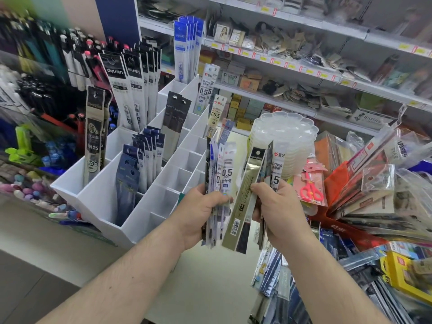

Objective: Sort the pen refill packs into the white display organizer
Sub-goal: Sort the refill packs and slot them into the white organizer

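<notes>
The white display organizer [149,197] stands on the counter at centre left, its slots partly filled with upright refill packs: black ones [131,90], dark blue ones [140,160] and a tall blue-white group [187,47] at the back. My left hand [198,211] grips a bundle of mixed pen refill packs [221,178] just right of the organizer. My right hand [278,206] pinches a few packs, among them a gold and black pack [245,202] and a white 0.5 pack [277,169]. Both hands are close together in front of me.
A stack of clear plastic trays [285,141] stands behind my hands. A heap of packaged stationery [378,195] fills the right side, with pink scissors [311,190]. Pens [46,66] crowd the left display. Store shelves [304,66] run along the back. The pale counter [210,277] lies below.
</notes>
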`<control>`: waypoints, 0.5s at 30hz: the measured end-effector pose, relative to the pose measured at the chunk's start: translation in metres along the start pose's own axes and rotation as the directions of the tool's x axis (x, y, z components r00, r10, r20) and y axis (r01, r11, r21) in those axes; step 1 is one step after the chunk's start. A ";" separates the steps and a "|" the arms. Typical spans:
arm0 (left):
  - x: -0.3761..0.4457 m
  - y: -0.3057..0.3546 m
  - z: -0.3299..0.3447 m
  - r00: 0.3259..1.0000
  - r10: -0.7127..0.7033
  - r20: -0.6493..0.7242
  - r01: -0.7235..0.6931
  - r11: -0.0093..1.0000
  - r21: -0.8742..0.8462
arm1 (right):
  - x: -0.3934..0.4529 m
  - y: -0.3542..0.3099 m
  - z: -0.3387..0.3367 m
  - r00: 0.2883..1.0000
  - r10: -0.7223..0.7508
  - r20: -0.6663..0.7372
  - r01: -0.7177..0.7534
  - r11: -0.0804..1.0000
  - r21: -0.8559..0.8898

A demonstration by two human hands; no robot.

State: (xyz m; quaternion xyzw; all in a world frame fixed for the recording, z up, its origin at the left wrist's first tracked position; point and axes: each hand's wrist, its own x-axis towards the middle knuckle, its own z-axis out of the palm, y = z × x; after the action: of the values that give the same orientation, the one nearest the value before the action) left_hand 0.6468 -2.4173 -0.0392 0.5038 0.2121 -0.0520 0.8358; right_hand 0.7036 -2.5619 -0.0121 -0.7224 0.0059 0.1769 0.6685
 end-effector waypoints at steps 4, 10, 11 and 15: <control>-0.001 0.001 0.003 0.999 -0.005 -0.036 0.008 0.998 0.061 | -0.003 0.002 0.003 0.999 -0.034 -0.031 0.033 0.999 -0.029; -0.008 -0.001 0.012 0.999 0.029 0.027 -0.033 0.985 0.172 | -0.009 0.001 0.006 0.989 -0.130 -0.067 0.126 0.990 -0.061; -0.009 -0.002 0.013 0.995 0.067 0.070 -0.083 0.964 0.254 | -0.010 0.001 0.007 0.988 -0.140 -0.070 0.137 0.989 -0.050; -0.011 -0.007 0.013 0.987 0.118 0.108 -0.148 0.930 0.338 | -0.014 -0.003 0.010 0.999 -0.047 0.004 0.046 0.993 0.112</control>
State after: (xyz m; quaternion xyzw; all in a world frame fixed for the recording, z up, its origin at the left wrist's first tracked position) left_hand 0.6389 -2.4334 -0.0354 0.6528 0.1290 -0.0531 0.7446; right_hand 0.6886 -2.5556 -0.0059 -0.6831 -0.0031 0.1630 0.7119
